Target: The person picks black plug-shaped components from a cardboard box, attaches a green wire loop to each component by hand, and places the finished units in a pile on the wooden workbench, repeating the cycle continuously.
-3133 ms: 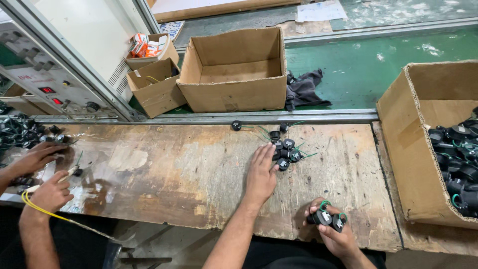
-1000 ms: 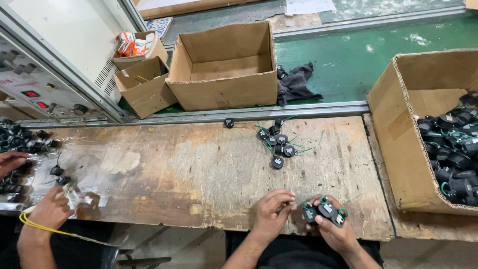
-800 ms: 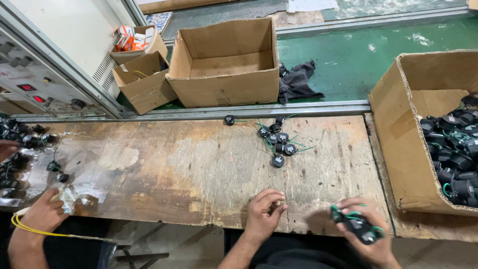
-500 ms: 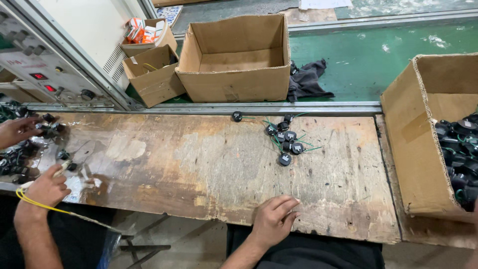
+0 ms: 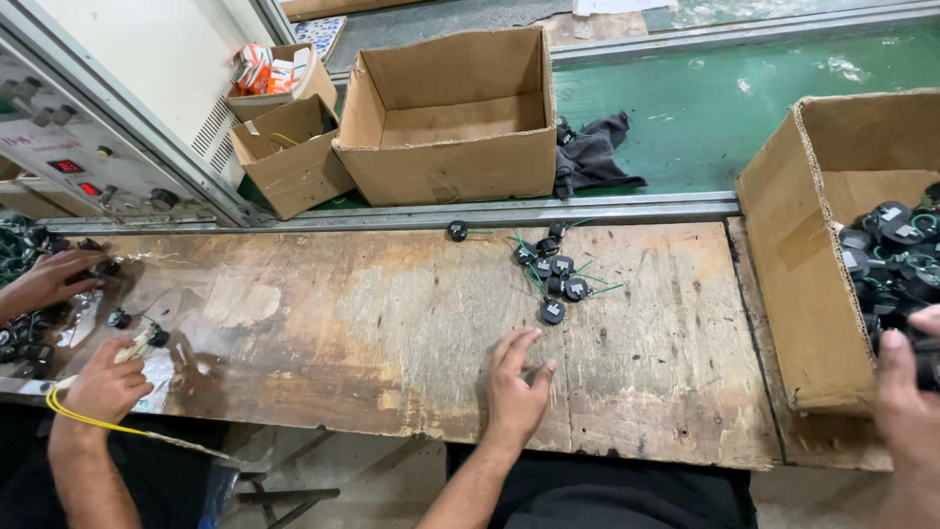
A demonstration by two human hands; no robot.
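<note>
My left hand [image 5: 516, 384] lies flat and open on the worn wooden bench [image 5: 323, 333], fingers spread, just below a small cluster of round black parts with green wires [image 5: 553, 270]. One more black part [image 5: 457, 231] sits alone near the bench's far edge. My right hand [image 5: 906, 402] is at the right frame edge, over the rim of a cardboard box [image 5: 798, 264] filled with the same black parts [image 5: 891, 245]. A dark part shows beside its fingers, but the frame cuts the hand off and hides the grip.
A co-worker's two hands [image 5: 103, 384] work at the bench's left end among more black parts, with a yellow wire at one wrist. Behind the bench run a metal rail and a green belt [image 5: 705, 108] carrying an empty cardboard box [image 5: 450, 108], smaller boxes [image 5: 289, 162] and a dark cloth [image 5: 592, 157].
My right hand carried a black part with green wires away from the bench front and rightward to the box. My left hand let go and flattened on the bench.
</note>
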